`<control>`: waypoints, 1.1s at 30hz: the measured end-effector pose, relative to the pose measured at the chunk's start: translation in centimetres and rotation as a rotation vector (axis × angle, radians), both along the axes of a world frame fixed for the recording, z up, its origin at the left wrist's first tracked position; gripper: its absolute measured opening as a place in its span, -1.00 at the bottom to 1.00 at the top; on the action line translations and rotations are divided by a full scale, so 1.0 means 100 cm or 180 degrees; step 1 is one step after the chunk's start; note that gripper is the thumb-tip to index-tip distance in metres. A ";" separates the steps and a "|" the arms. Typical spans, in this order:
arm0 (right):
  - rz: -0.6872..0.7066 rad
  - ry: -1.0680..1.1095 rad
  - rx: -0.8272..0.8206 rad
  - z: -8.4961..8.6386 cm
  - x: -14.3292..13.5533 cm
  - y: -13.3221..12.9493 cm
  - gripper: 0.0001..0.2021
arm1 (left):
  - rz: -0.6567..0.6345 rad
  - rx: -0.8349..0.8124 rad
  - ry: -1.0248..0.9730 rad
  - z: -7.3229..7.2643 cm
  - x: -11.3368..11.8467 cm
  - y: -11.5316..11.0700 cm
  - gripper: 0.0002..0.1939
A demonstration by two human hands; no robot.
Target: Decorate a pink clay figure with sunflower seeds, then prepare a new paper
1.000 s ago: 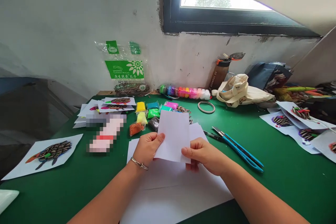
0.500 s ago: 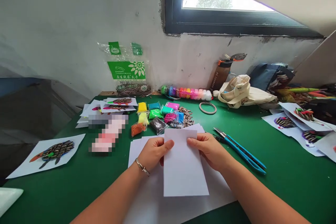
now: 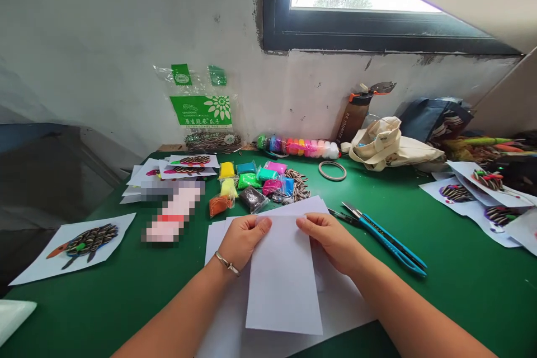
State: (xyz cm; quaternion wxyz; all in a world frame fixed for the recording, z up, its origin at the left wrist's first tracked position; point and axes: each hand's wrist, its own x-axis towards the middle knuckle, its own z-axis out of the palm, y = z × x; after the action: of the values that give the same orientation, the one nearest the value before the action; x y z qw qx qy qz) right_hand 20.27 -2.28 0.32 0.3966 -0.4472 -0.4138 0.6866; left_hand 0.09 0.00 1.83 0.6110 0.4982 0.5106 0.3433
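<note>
A white piece of paper point(image 3: 283, 285), which looks folded or doubled, is held upright between both hands. My left hand point(image 3: 242, 238) pinches its upper left edge, thumb on the front. At the upper right edge my right hand point(image 3: 331, 235) pinches it the same way. The fingers behind the paper are mostly hidden. Larger white sheets point(image 3: 226, 313) lie on the table beneath my hands. Beyond them are colored clay packets point(image 3: 249, 180) and a pile of sunflower seeds point(image 3: 297, 184). A blue utility knife point(image 3: 390, 243) lies beside my right hand.
On the green table point(image 3: 168, 285), seed-and-clay pictures lie left point(image 3: 88, 246) and right point(image 3: 457, 193). A roll of tape point(image 3: 332, 171), a seed bag point(image 3: 205, 117), a brown bottle point(image 3: 354, 117) and a cloth bag point(image 3: 381, 145) are near the wall.
The paper has moved slightly left and downward, its lower edge now nearer to me. Both hands keep their pinch on it. The things around stay put.
</note>
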 end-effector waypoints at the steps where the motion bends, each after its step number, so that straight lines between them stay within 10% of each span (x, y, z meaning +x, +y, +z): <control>1: -0.0123 -0.0065 0.0043 -0.001 0.000 0.001 -0.67 | 0.0006 0.0021 0.0016 0.000 0.000 0.000 -0.47; 33: -0.0112 -0.0436 0.0248 -0.005 -0.001 0.001 -0.62 | 0.0163 0.0313 0.0184 -0.004 0.000 0.000 -0.43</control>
State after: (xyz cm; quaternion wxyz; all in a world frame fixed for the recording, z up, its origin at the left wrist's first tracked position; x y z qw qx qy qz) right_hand 20.20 -2.19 -0.23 0.3965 -0.4845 -0.4585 0.6307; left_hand 0.07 -0.04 1.46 0.5618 0.5240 0.5231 0.3689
